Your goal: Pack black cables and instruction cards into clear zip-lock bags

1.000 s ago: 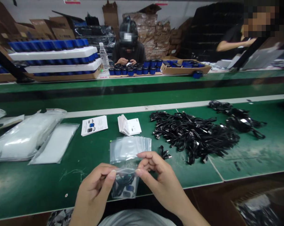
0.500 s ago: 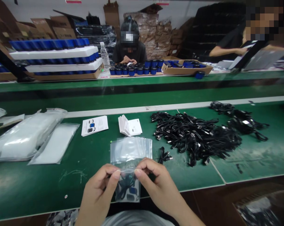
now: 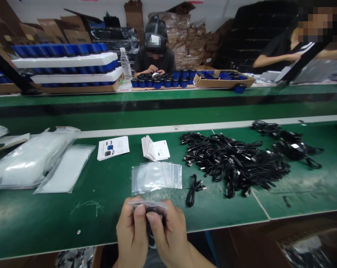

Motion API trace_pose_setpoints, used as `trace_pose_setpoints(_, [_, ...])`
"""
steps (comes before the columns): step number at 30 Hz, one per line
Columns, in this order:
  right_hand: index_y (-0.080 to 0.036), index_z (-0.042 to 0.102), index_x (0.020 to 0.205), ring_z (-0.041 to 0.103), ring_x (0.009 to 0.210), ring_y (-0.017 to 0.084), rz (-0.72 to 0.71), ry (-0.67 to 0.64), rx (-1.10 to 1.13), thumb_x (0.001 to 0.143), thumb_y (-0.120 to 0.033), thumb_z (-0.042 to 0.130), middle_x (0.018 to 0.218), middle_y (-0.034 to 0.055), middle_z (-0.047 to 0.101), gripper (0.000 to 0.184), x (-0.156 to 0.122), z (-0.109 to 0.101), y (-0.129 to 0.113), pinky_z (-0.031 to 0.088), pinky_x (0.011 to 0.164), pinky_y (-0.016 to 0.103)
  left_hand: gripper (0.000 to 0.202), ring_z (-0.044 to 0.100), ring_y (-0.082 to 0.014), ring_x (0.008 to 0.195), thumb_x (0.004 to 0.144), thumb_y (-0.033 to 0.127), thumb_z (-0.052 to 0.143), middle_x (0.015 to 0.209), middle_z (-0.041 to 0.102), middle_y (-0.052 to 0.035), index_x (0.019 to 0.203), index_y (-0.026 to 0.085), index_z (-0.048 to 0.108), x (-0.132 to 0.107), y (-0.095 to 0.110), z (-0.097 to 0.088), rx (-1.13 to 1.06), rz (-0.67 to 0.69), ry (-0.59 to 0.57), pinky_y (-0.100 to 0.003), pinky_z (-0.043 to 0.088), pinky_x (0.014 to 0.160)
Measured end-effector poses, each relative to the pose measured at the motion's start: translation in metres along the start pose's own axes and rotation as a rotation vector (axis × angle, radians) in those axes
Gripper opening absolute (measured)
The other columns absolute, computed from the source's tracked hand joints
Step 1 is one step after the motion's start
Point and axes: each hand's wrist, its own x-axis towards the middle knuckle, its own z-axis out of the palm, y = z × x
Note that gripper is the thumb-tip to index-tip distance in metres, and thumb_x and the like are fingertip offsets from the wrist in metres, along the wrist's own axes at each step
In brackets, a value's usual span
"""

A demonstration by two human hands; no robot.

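Note:
Both hands are closed on one clear zip bag [image 3: 148, 204], held low at the bench's front edge. My left hand [image 3: 133, 227] grips its left side and my right hand [image 3: 170, 229] its right, with the thumbs close together on the near face. Something dark shows inside the bag, mostly covered by my fingers. Just beyond lies a fanned stack of clear zip bags [image 3: 156, 178]. To its right rests a bundled black USB cable [image 3: 195, 191]. Behind the stack are a folded pile of white leaflets [image 3: 156, 149] and a flat printed leaflet stack [image 3: 113, 148].
A large heap of black cables [image 3: 232, 160] covers the right of the green bench [image 3: 107, 230]. Packs of white bags [image 3: 31, 160] lie at left. Across the bench, a person [image 3: 154, 56] sits behind blue-and-black jars [image 3: 163, 82]; another person works at far right.
My hands have drawn closer together and the bag has tilted, so its contents, earlier visible as a cable and printed leaflet, are now mostly hidden. The single cable is in fuller view.

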Motion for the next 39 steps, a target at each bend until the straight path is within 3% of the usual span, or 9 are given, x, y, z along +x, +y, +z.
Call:
trace_pose_setpoints(3, [-0.017, 0.054, 0.078, 0.055, 0.046, 0.014, -0.041, -0.004, -0.033, 0.089, -0.024, 0.043, 0.057, 0.0017, 0.061, 0.016, -0.001, 0.001, 0.000, 0.040, 0.047, 0.023, 0.031, 0.055, -0.0115, 0.055, 0.086, 0.049, 0.045, 0.061, 0.060, 0.0046, 0.073, 0.022, 0.055, 0.000, -0.004, -0.002, 0.040, 0.042, -0.026, -0.018, 0.045, 0.054])
trace_pose_setpoints(5, [-0.018, 0.054, 0.084, 0.057, 0.053, 0.014, 0.006, -0.040, 0.028, 0.089, -0.023, 0.043, 0.064, 0.0017, 0.061, 0.013, 0.000, -0.003, 0.000, 0.043, 0.053, 0.023, 0.028, 0.055, -0.0112, 0.057, 0.088, 0.043, 0.044, 0.062, 0.060, 0.0047, 0.073, 0.022, 0.056, 0.002, -0.004, -0.005, 0.030, 0.038, -0.058, -0.018, 0.044, 0.055])
trace_pose_setpoints(10, [-0.020, 0.051, 0.074, 0.050, 0.063, 0.011, 0.184, -0.090, 0.122, 0.089, -0.023, 0.047, 0.068, -0.0018, 0.051, 0.016, 0.007, -0.024, 0.002, 0.040, 0.058, 0.021, 0.018, 0.058, -0.0113, 0.064, 0.086, 0.028, 0.048, 0.072, 0.061, 0.0024, 0.075, 0.021, 0.060, 0.018, -0.001, -0.019, 0.063, 0.167, -0.350, -0.017, 0.045, 0.059])
trace_pose_setpoints(16, [-0.019, 0.053, 0.070, 0.049, 0.063, 0.011, 0.212, -0.129, 0.150, 0.088, -0.021, 0.050, 0.067, -0.0022, 0.050, 0.019, 0.011, -0.034, 0.004, 0.038, 0.059, 0.022, 0.013, 0.058, -0.0100, 0.063, 0.084, 0.025, 0.053, 0.072, 0.061, 0.0025, 0.075, 0.022, 0.062, 0.028, 0.001, -0.031, 0.080, 0.148, -0.520, -0.015, 0.046, 0.055])
trace_pose_setpoints(22, [-0.018, 0.054, 0.068, 0.049, 0.060, 0.011, 0.151, -0.088, 0.156, 0.086, -0.018, 0.051, 0.065, -0.0018, 0.051, 0.018, 0.010, -0.033, 0.000, 0.037, 0.055, 0.021, 0.016, 0.057, -0.0093, 0.060, 0.083, 0.026, 0.054, 0.069, 0.061, 0.0030, 0.070, 0.022, 0.062, 0.026, 0.006, -0.031, 0.066, 0.137, -0.490, -0.015, 0.044, 0.053])
trace_pose_setpoints(29, [-0.017, 0.056, 0.067, 0.048, 0.057, 0.010, 0.183, -0.175, 0.099, 0.084, -0.017, 0.053, 0.063, -0.0017, 0.050, 0.017, 0.011, -0.033, -0.003, 0.037, 0.053, 0.021, 0.015, 0.059, -0.0107, 0.060, 0.084, 0.026, 0.054, 0.069, 0.061, 0.0016, 0.072, 0.021, 0.062, 0.028, 0.002, -0.033, 0.111, 0.140, -0.598, -0.017, 0.046, 0.053])
trace_pose_setpoints(35, [-0.015, 0.061, 0.066, 0.052, 0.055, 0.011, 0.118, -0.120, 0.066, 0.084, -0.018, 0.056, 0.060, -0.0001, 0.056, 0.019, 0.008, -0.028, -0.004, 0.039, 0.052, 0.022, 0.017, 0.060, -0.0125, 0.058, 0.080, 0.028, 0.057, 0.066, 0.064, 0.0005, 0.067, 0.020, 0.066, 0.027, 0.007, -0.033, 0.129, 0.110, -0.518, -0.018, 0.047, 0.050])
trace_pose_setpoints(39, [-0.017, 0.068, 0.072, 0.060, 0.056, 0.012, 0.049, -0.230, 0.091, 0.084, -0.027, 0.061, 0.064, 0.0011, 0.065, 0.017, 0.010, -0.034, -0.002, 0.044, 0.054, 0.021, 0.018, 0.064, -0.0157, 0.057, 0.076, 0.032, 0.060, 0.064, 0.069, -0.0010, 0.064, 0.024, 0.072, 0.030, 0.006, -0.049, 0.161, 0.052, -0.531, -0.019, 0.050, 0.049])
